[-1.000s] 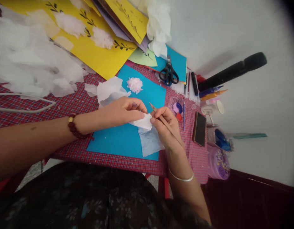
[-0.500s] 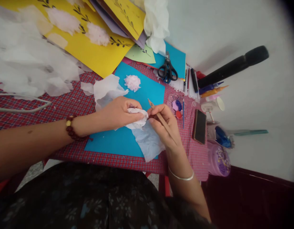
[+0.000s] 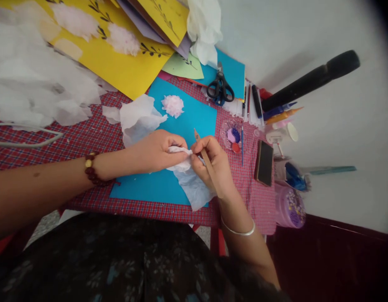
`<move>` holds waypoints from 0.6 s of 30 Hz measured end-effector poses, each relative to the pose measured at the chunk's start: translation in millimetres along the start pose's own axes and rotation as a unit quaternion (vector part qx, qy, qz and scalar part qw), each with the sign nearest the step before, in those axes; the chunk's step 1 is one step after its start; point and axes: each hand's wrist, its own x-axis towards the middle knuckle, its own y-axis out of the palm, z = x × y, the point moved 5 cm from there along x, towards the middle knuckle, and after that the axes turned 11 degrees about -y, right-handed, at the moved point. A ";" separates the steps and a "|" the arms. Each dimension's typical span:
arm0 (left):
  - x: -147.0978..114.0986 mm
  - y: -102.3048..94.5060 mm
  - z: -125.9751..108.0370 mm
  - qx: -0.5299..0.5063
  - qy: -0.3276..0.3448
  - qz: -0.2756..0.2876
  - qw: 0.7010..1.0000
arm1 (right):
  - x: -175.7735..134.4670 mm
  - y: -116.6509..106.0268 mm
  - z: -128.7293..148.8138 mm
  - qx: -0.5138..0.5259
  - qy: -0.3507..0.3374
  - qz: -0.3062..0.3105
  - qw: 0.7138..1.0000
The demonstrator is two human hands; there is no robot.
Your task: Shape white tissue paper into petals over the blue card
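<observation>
My left hand (image 3: 159, 152) is closed on a crumpled piece of white tissue paper (image 3: 181, 164) above a blue paper sheet (image 3: 149, 184). Held in my right hand (image 3: 214, 163) is a light brown pencil (image 3: 207, 160), its pointed end sticking up past the fingers. The right thumb and fingertips also pinch at the edge of the tissue, close to the left thumb. A loose tissue piece (image 3: 195, 191) lies below both hands on the blue sheet. Farther up the sheet sits a ruffled pale pink paper flower (image 3: 173, 105). Another torn tissue (image 3: 140, 119) lies left of the flower.
Heaped tissue (image 3: 36, 79) covers the left, beside a yellow sheet (image 3: 118, 75) with pink flowers and painted leaves. Black scissors (image 3: 220, 88), a paint palette (image 3: 230, 136), a thin blue brush (image 3: 242, 144) and a phone (image 3: 264, 162) lie right. A white cable (image 3: 30, 142) crosses the left.
My right hand has come closer to my left, its fingertips now pinching the tissue's edge. The pencil stands a little steeper. The view has shifted slightly.
</observation>
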 end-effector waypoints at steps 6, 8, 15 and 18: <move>-1.1 0.6 -0.8 -0.006 -0.025 -0.004 1.000 | 3.1 -5.6 -1.2 0.047 -0.005 -0.009 0.999; -0.8 -1.0 0.7 -0.014 -0.044 -0.010 0.999 | 3.7 -7.6 0.7 0.069 -0.014 0.011 0.997; 2.3 -0.3 4.2 -0.030 -0.034 -0.014 0.999 | 1.7 -3.9 2.8 0.001 -0.023 0.024 0.999; 1.5 0.5 4.5 -0.024 -0.038 -0.011 0.999 | 3.8 -3.4 -1.1 0.026 -0.008 -0.008 1.000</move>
